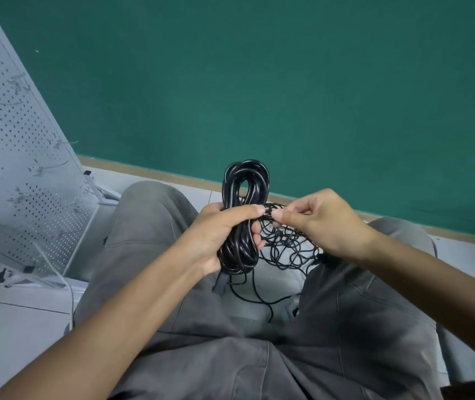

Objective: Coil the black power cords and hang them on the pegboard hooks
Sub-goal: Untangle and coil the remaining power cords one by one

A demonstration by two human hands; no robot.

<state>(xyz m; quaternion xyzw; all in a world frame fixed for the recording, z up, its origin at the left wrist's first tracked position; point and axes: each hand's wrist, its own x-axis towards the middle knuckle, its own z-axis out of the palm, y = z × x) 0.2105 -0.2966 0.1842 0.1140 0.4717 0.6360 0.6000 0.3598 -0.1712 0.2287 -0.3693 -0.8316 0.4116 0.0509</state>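
A coiled black power cord [245,180] stands upright in my left hand [219,232], which is wrapped around the coil's middle. Its plug [219,282] hangs below the hand. My right hand [320,223] pinches a thin strand of the cord between thumb and forefinger, right beside my left thumb. Behind and below the hands lies a tangle of thin black cords [282,246] on the floor between my knees. The white pegboard [11,157] leans at the far left with small hooks on it.
I sit on a pale tiled floor [14,321] with grey trousers [259,356] spread wide. A green wall [259,82] with a tan skirting strip runs behind. The pegboard's white stand feet [28,280] rest on the floor at the left.
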